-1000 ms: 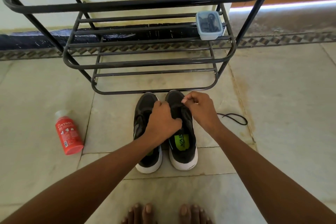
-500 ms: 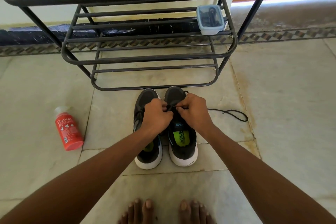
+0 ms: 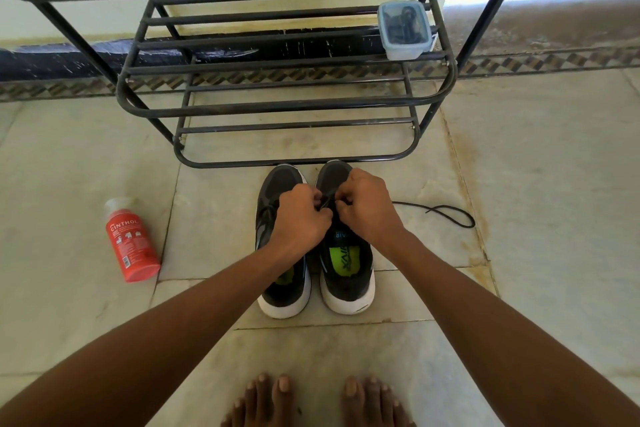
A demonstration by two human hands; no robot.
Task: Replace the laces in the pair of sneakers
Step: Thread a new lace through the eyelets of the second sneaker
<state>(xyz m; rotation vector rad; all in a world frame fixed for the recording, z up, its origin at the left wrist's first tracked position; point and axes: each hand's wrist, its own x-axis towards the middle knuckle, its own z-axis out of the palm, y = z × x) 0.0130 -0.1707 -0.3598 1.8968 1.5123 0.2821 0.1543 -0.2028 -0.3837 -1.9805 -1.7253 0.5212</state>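
While both sneakers are standing on the floor, left hand (image 3: 300, 218) and right hand (image 3: 367, 206) are pinching the black lace (image 3: 438, 212) over the right sneaker (image 3: 347, 274); step: lacing, judged; next: threading an eyelet

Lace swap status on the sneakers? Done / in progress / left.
Done: nothing clearly finished. In hand: left hand and right hand pinch the black lace over the right sneaker; its free end trails on the floor. Left: the left sneaker shows laces, old or new unclear.
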